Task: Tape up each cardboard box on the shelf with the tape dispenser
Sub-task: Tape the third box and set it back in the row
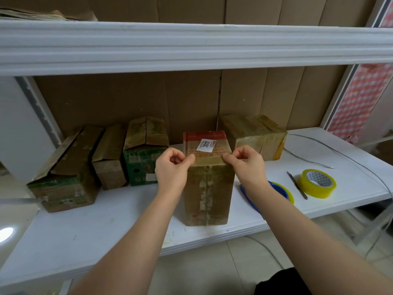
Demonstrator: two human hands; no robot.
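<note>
A tall brown cardboard box [209, 188] with a red top edge and a white label stands upright at the middle of the white shelf [106, 226]. My left hand [173, 167] and my right hand [246, 163] pinch a strip of clear tape laid across the box's upper front edge, one at each end. The blue tape dispenser [278, 191] with its yellow roll lies on the shelf just right of the box, partly hidden by my right forearm.
Three open-flapped boxes [70, 173] [110, 162] [144, 152] stand at the left rear. A taped box [255, 137] sits behind right. A spare yellow tape roll [318, 183], a pen [296, 185] and a thin cable [314, 154] lie at the right.
</note>
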